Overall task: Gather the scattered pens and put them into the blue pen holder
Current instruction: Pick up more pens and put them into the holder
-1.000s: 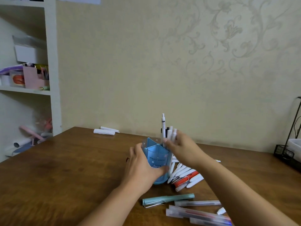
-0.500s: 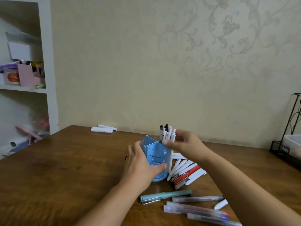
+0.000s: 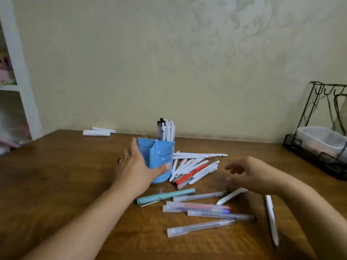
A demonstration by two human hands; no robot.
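The blue pen holder (image 3: 163,158) stands upright on the wooden table (image 3: 56,184), with several white and black pens (image 3: 166,130) sticking out of its back right compartment. My left hand (image 3: 137,167) grips the holder's left side, thumb across its front. My right hand (image 3: 247,175) hovers, blurred, over the table to the right with fingers apart and nothing in it. A heap of white pens and a red pen (image 3: 191,172) lies beside the holder. A teal pen (image 3: 166,196), several clear pens (image 3: 199,207) and a white pen (image 3: 272,218) lie nearer me.
Two white paper rolls (image 3: 97,131) lie at the table's far left edge by the wall. A black wire rack with a plastic tub (image 3: 319,139) stands at the far right. White shelves (image 3: 16,87) rise on the left.
My right hand has let go of the pens in the holder and moved right and down over the scattered pens. The camera has tilted down and right. My left hand stays on the holder.
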